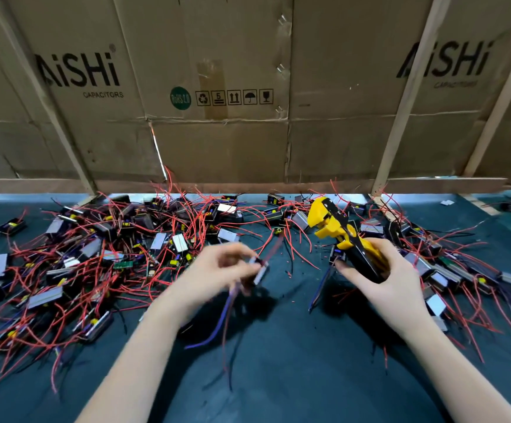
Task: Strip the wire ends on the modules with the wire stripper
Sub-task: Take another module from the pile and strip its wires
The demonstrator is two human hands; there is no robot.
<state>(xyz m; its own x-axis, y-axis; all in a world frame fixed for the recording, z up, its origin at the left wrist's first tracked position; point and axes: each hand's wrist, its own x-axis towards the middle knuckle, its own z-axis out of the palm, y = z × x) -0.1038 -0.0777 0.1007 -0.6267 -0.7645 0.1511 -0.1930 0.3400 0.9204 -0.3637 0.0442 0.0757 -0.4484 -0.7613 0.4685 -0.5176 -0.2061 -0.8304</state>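
head view. the left hand (217,270) pinches a small module (259,270) between thumb and fingertips above the middle of the green surface (294,377), toward its near edge; the hand and module are motion-blurred, so the exact finger placement cannot be told. a red wire (274,248) runs up and away from the module toward the far edge, and a blue wire (214,328) trails down below the hand. the right hand (379,279) is curled round the handles of the yellow and black wire stripper (336,227), its head raised and pointing to the far edge, near but apart from the held module. whether the stripper's jaws stand parted cannot be told. another module (338,254) lies on the surface just beside the right thumb.

a large heap of modules (101,248) with red leads covers the far left of the surface, and a smaller spread (449,270) lies to the right. flattened cardboard boxes (217,87) stand along the far edge.

step in hand, as judged: a module is being presented to the tool, with no wire yet in the jaws. the next move calls for steadying the module, guiding one free wire end squarely into the stripper's head, and then squeezing the handles; the loose, springy leads may slip aside or tangle with neighbours.
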